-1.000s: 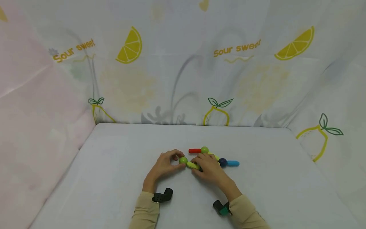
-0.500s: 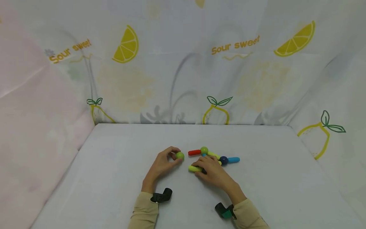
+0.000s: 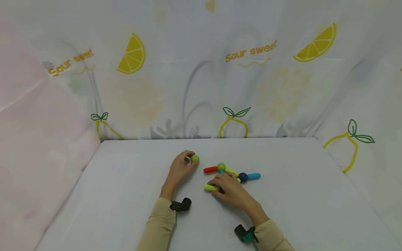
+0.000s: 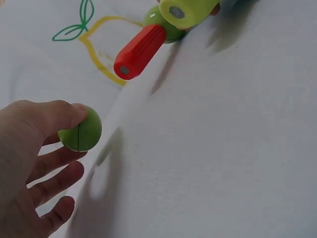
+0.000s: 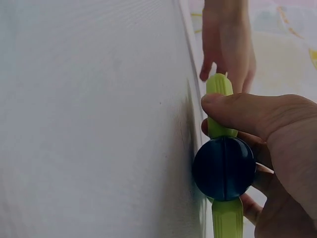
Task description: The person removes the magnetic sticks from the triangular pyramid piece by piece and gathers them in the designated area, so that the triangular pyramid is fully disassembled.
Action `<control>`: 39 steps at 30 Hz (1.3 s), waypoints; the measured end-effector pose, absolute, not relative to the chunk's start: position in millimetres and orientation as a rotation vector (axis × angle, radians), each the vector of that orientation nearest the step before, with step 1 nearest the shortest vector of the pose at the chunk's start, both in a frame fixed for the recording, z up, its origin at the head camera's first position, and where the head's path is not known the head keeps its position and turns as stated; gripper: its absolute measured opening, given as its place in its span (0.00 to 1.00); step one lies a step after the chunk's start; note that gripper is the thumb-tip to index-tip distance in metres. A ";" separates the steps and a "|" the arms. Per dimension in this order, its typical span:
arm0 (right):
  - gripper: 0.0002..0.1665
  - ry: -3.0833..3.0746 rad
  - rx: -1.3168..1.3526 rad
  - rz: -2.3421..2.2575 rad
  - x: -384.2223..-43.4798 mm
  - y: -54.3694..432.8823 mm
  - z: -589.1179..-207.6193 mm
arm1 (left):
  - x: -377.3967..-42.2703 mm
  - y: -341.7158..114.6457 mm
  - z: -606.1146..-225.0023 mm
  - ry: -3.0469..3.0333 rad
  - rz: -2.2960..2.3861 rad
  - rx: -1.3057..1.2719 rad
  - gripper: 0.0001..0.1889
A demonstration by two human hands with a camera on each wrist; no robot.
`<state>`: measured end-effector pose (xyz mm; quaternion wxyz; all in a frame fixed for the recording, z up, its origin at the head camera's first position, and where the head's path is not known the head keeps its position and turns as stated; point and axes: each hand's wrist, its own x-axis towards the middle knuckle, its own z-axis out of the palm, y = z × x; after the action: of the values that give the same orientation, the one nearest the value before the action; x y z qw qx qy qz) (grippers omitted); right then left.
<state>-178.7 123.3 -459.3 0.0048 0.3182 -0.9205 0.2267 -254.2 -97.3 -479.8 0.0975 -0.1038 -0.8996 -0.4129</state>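
Note:
My left hand point(image 3: 179, 170) pinches a glossy green ball point(image 4: 88, 131) between thumb and fingers, apart from the other pieces. My right hand point(image 3: 231, 191) grips a yellow-green magnetic stick point(image 3: 211, 188), thumb on one side and fingers on the other. That stick meets a dark blue ball point(image 5: 224, 168), which has a second yellow-green stick point(image 5: 228, 218) on its opposite side. Beyond the right hand, a red stick point(image 3: 210, 169) with a grey disc at its end joins another green ball point(image 3: 221, 167). A different dark blue ball point(image 3: 243, 177) bears a light blue stick point(image 3: 253, 176). The right hand hides part of this joined shape.
The pieces are over a white table point(image 3: 125, 195). Behind it hangs a pale cloth point(image 3: 176, 69) printed with lemons, and similar cloth runs along both sides. Black wrist cameras are strapped at both sleeves.
The left hand has drawn the green ball away from the yellow-green stick's end, then moved it toward the table's back. The right hand keeps its grip, with the joined shape shifted only slightly.

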 end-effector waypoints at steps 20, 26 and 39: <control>0.12 -2.886 0.950 0.914 -177.8 138.5 -441.9 | -262.8 -88.8 -469.4 -2.624 -1.075 -0.335 0.19; 0.09 -2.960 0.961 0.901 -180.8 154.2 -434.9 | -229.0 -87.4 -450.4 -2.651 -1.092 -0.752 0.09; 0.11 -2.987 0.958 0.917 -181.7 157.2 -443.7 | -203.9 -68.4 -463.1 -2.912 -1.064 -1.214 0.10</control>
<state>-181.7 157.2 -443.7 -0.0633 0.2927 -0.9121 0.2799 -203.9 -68.4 -463.1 -0.0937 -0.3631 -0.8707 -0.3181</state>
